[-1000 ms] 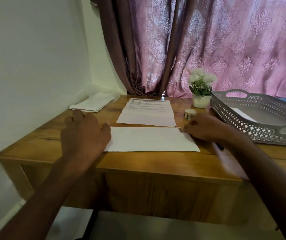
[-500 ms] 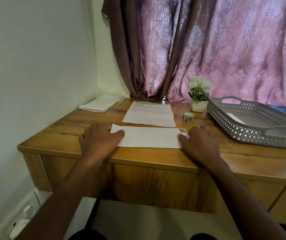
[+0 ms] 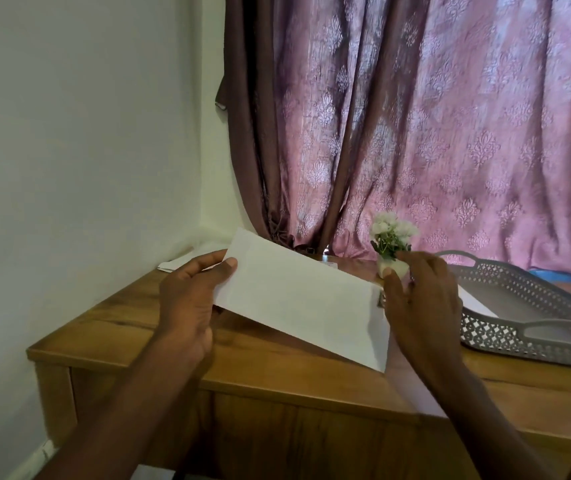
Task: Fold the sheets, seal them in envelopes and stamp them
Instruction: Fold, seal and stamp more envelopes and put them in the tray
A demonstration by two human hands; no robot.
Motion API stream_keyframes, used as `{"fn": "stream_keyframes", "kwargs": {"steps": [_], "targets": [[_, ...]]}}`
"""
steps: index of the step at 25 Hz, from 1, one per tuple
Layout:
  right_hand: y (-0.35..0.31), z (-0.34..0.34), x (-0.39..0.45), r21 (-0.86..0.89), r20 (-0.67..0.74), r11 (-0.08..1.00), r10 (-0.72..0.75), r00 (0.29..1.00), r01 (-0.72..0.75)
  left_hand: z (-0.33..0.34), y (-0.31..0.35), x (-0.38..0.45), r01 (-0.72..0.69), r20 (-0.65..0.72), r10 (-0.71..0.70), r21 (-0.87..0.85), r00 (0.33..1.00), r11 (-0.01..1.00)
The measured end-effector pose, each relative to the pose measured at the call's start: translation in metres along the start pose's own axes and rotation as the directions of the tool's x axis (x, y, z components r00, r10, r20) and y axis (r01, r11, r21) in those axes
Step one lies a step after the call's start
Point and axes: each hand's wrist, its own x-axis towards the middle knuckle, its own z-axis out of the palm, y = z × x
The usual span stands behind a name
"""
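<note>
From the head camera I see the white envelope (image 3: 298, 299) lifted above the wooden desk (image 3: 260, 355), tilted down to the right. My left hand (image 3: 190, 299) pinches its left end, thumb on top; my right hand (image 3: 422, 299) grips its right end beside the grey tray (image 3: 533, 320).

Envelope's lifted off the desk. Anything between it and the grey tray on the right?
Only the right hand, which sits at the envelope's stamped end, on the side of the tray. The left hand pinches the other end. The small flower pot stands further back, off that line.
</note>
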Motion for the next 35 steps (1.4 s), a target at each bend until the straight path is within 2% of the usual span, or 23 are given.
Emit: {"fn": "stream_keyframes", "kwargs": {"steps": [1, 3, 5, 6, 8, 11, 13, 16, 19, 21, 22, 24, 26, 28, 31, 33, 35], "targets": [[-0.008, -0.01, 0.019, -0.034, 0.058, 0.994, -0.102, 0.993, 0.104, 0.009, 0.005, 0.001, -0.021, 0.021, 0.022, -0.013, 1.0, 1.0], [-0.024, -0.028, 0.061, 0.041, 0.332, 0.983, -0.184, 0.925, 0.181, 0.029, 0.014, 0.003, -0.071, 0.068, 0.073, -0.031, 0.995, 0.997], [-0.037, -0.039, 0.097, 0.27, 0.612, 0.96, -0.225, 0.758, 0.067, 0.054, 0.024, 0.008, -0.086, 0.117, 0.095, -0.074, 0.989, 0.993], [-0.038, -0.041, 0.111, 0.344, 0.666, 0.939, -0.238, 0.707, -0.008, 0.067, 0.027, 0.012, -0.069, 0.14, 0.084, -0.106, 0.987, 0.992], [-0.03, -0.041, 0.129, 0.389, 0.666, 0.916, -0.207, 0.717, -0.096, 0.093, 0.031, 0.023, -0.014, 0.186, 0.05, -0.19, 0.981, 0.982], [-0.009, -0.043, 0.142, 0.441, 0.556, 0.874, -0.086, 0.827, -0.206, 0.128, 0.03, 0.038, 0.055, 0.218, 0.005, -0.27, 0.976, 0.961], [0.011, -0.045, 0.149, 0.463, 0.497, 0.838, 0.026, 0.867, -0.291, 0.155, 0.027, 0.044, 0.113, 0.27, -0.033, -0.288, 0.962, 0.951], [0.047, -0.051, 0.166, 0.514, 0.449, 0.762, 0.152, 0.88, -0.394, 0.205, 0.024, 0.054, 0.155, 0.373, -0.035, -0.294, 0.927, 0.943], [0.075, -0.056, 0.187, 0.563, 0.415, 0.696, 0.229, 0.88, -0.446, 0.257, 0.029, 0.067, 0.139, 0.439, 0.005, -0.296, 0.899, 0.945], [0.097, -0.067, 0.196, 0.612, 0.39, 0.634, 0.279, 0.878, -0.473, 0.299, 0.031, 0.068, 0.085, 0.458, 0.052, -0.274, 0.887, 0.958], [0.108, -0.071, 0.198, 0.636, 0.379, 0.595, 0.313, 0.871, -0.491, 0.32, 0.028, 0.07, 0.014, 0.466, 0.093, -0.221, 0.88, 0.975], [0.133, -0.078, 0.197, 0.653, 0.369, 0.535, 0.393, 0.843, -0.535, 0.36, 0.015, 0.071, -0.127, 0.489, 0.148, -0.075, 0.859, 0.989], [0.162, -0.078, 0.192, 0.641, 0.391, 0.471, 0.479, 0.786, -0.606, 0.395, -0.007, 0.072, -0.192, 0.517, 0.14, 0.048, 0.845, 0.98], [0.192, -0.074, 0.185, 0.611, 0.426, 0.385, 0.576, 0.698, -0.692, 0.418, -0.035, 0.071, -0.26, 0.547, 0.115, 0.194, 0.829, 0.946], [0.228, -0.065, 0.174, 0.465, 0.531, 0.329, 0.64, 0.556, -0.822, 0.441, -0.079, 0.075, -0.373, 0.585, 0.069, 0.418, 0.808, 0.828], [0.241, -0.06, 0.166, 0.304, 0.59, 0.369, 0.651, 0.478, -0.878, 0.451, -0.104, 0.075, -0.407, 0.58, 0.027, 0.538, 0.814, 0.738], [0.245, -0.056, 0.162, 0.1, 0.574, 0.487, 0.684, 0.45, -0.868, 0.454, -0.127, 0.073, -0.484, 0.593, 0.015, 0.643, 0.805, 0.594]]}}
